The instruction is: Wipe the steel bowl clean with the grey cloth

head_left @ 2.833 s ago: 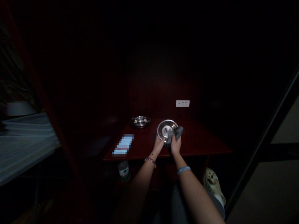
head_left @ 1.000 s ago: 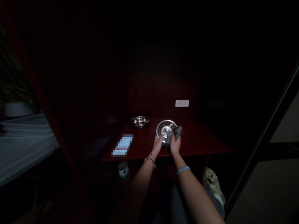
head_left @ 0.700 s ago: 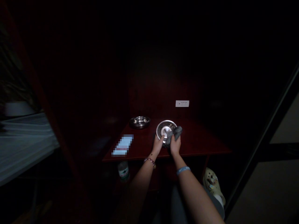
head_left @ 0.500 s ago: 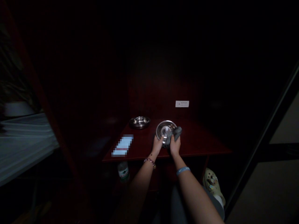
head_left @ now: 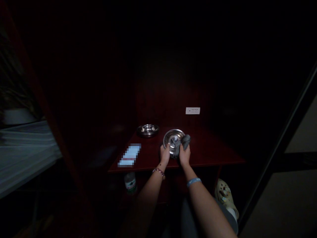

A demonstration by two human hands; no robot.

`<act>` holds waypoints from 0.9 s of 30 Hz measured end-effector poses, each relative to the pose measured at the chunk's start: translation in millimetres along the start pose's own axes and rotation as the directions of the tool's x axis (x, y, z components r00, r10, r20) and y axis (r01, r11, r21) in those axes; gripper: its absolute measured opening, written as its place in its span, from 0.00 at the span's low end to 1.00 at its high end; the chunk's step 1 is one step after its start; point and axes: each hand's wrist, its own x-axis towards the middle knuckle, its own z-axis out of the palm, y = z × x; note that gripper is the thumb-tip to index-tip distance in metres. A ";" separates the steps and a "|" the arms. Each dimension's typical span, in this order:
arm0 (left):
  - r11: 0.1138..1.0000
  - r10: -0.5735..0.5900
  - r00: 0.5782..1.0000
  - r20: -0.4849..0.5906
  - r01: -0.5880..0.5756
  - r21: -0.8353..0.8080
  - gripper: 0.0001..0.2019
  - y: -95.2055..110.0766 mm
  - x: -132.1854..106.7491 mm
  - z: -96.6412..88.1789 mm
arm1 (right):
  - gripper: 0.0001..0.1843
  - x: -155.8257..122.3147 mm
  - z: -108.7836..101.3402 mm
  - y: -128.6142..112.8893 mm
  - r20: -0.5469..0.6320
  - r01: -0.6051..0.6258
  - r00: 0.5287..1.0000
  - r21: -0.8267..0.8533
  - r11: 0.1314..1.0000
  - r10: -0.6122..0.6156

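A shiny round metal bowl (head_left: 170, 135) is tilted toward me above the front part of the dark red desk (head_left: 208, 150). My left hand (head_left: 165, 154) grips its lower left rim, thumb on the inside. In my right hand (head_left: 184, 155) is a bunched grey cloth (head_left: 185, 141), pressed against the bowl's right side, with part of it hanging over the inner surface. Farther back on the left, more metal bowls (head_left: 148, 130) sit nested in a low stack.
A pixelated bright rectangle (head_left: 129, 155) lies at the desk's left. Below the front edge stands a plastic bottle (head_left: 130, 182). A white power socket (head_left: 193, 110) is on the back wall. Stacked papers (head_left: 29, 142) are at far left; a clog-shod foot (head_left: 226, 196) is lower right.
The bowl has shifted slightly left, together with my left hand. The cloth in my right hand has also moved a little left, reaching farther over the bowl's inside.
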 end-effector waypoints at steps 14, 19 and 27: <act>0.999 0.039 0.999 -0.009 -0.039 0.013 0.07 -4.4 1.7 0.4 | 0.23 2.3 -1.2 2.2 -0.026 -0.028 0.999 0.002 1.000 0.028; 0.998 0.055 0.998 0.038 -0.053 -0.046 0.08 -5.5 1.9 1.2 | 0.25 3.5 -1.5 3.1 -0.026 -0.034 0.999 0.000 0.999 0.034; 0.996 0.069 0.993 0.101 -0.063 -0.062 0.11 -4.6 -1.3 2.4 | 0.26 3.1 -1.7 2.6 -0.040 -0.012 0.999 0.006 1.000 0.013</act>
